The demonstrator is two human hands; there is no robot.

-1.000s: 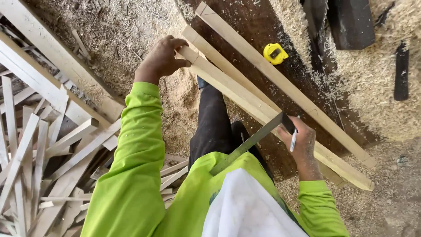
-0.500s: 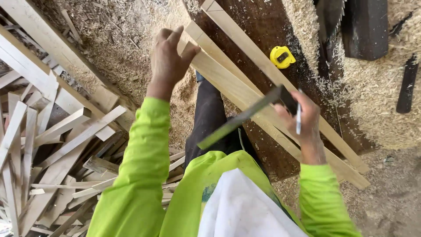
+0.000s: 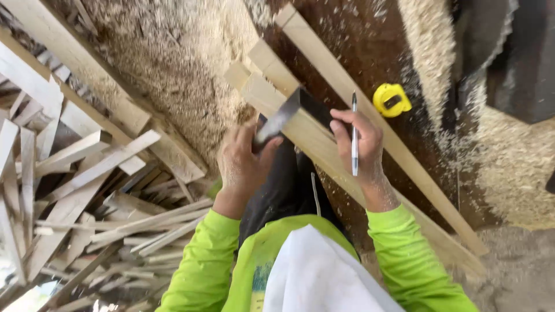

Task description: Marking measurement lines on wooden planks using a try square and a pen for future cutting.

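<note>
Long pale wooden batten (image 3: 324, 147) lying diagonally across the dark brown tabletop (image 3: 370, 58), near end overhanging the edge toward the body, two similar battens just beside it on the far side. Stiff and straight-grained by the look, probably light for its length but apt to pivot or slide on the sawdust-strewn surface; best steadied by pressing down near the end being marked, not lifted from one tip. Sawn faces dry and slightly rough, so grip should be sure; edges sharp enough to splinter.

Try square (image 3: 292, 112) laid across the batten near its end, dark stock against the far edge, grey metal blade (image 3: 272, 126) reaching back toward the body. Rigid, thin, likely slick on the blade; steadied best by a thumb flat on the blade and fingers on the stock.

Left hand (image 3: 243, 162) dusted with sawdust, closed loosely round the blade's near end. Right hand (image 3: 361, 147) resting on the stock and batten, curled round a slim white pen (image 3: 354, 136) held upright, tip down.

Yellow tape measure (image 3: 392, 99) nearby on the tabletop.
</note>
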